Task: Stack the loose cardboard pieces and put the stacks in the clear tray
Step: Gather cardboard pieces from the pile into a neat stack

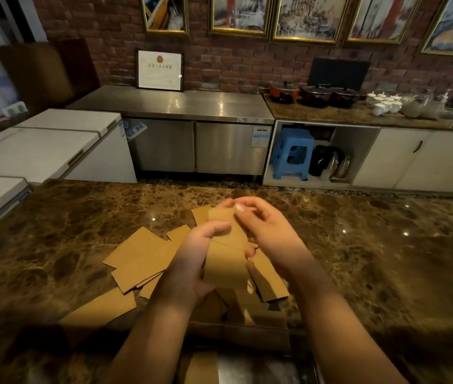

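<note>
Brown cardboard pieces (139, 259) lie scattered on the marble counter (67, 223) in front of me, some overlapping. Both hands hold a small stack of cardboard (225, 261) upright above the pile. My left hand (192, 261) grips the stack's left edge with fingers curled round it. My right hand (264, 228) pinches its upper right edge with thumb and fingertips. The clear tray (261, 370) shows dimly at the bottom edge, with a cardboard piece (200, 367) standing in or beside it; I cannot tell which.
The marble counter stretches wide to both sides. White chest freezers (40, 151) stand at the left. Beyond are a steel cabinet (170, 106), a blue stool (291, 153) and a back counter with pots (314, 95) and crockery.
</note>
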`<act>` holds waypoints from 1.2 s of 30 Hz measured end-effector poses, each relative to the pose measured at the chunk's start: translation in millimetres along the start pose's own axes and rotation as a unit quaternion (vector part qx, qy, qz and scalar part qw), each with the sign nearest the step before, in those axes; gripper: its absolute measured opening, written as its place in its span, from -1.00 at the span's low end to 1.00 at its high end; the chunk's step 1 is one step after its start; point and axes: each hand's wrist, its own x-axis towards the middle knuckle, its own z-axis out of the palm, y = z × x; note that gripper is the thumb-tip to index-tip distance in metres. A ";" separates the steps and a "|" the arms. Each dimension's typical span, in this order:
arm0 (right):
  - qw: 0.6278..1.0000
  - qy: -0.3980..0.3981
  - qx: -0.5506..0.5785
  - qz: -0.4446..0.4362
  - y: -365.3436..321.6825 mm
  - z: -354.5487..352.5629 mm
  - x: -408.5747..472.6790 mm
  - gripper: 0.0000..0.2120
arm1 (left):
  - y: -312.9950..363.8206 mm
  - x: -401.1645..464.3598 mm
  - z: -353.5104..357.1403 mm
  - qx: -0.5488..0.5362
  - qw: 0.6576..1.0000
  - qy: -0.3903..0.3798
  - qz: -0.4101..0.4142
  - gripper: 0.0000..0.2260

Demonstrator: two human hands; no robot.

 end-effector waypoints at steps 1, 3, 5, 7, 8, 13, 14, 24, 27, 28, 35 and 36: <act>1.000 0.023 0.002 0.013 3.1 -8.5 6.1 -0.78 | 2.4 3.3 -6.2 -0.029 0.999 0.013 0.015 -0.69; 0.996 0.072 -0.049 0.032 11.5 -31.0 18.6 -0.62 | 11.7 8.5 -23.5 -0.069 0.996 0.043 0.048 -0.69; 0.971 0.055 -0.217 0.079 28.5 -50.1 30.6 -0.49 | 21.2 8.8 -40.6 -0.075 0.993 0.058 0.069 -0.68; 0.903 -0.013 -0.390 0.178 50.4 -53.4 41.5 -0.43 | 26.4 10.9 -48.5 -0.073 0.993 0.051 0.074 -0.68; 0.877 -0.046 -0.426 0.218 61.8 -50.7 46.5 -0.42 | 26.3 13.0 -48.1 -0.066 0.994 0.049 0.073 -0.68; 0.846 -0.084 -0.443 0.284 86.7 -26.8 55.3 -0.28 | 14.4 26.1 -36.5 -0.050 0.996 0.062 0.045 -0.70; 0.845 -0.076 -0.451 0.277 88.0 -23.5 55.2 -0.27 | 11.7 27.8 -35.1 -0.049 0.996 0.066 0.039 -0.70; 0.913 -0.058 -0.287 0.283 79.6 -30.2 51.4 -0.53 | 1.6 34.7 -34.9 -0.059 0.992 0.105 0.028 -0.73; 0.924 -0.023 -0.275 0.265 69.2 -41.7 48.8 -0.63 | 2.4 33.8 -35.1 -0.069 0.991 0.113 0.032 -0.74; 0.927 -0.016 -0.269 0.262 65.4 -48.2 47.3 -0.69 | 2.7 33.6 -35.4 -0.069 0.990 0.118 0.034 -0.76; 0.967 0.010 -0.116 0.227 25.7 -90.1 19.6 -0.79 | 5.8 31.4 -37.4 -0.075 0.986 0.138 0.054 -0.76; 0.974 0.010 -0.058 0.218 21.7 -91.8 15.5 -0.77 | 5.3 31.3 -35.8 -0.068 0.986 0.140 0.058 -0.75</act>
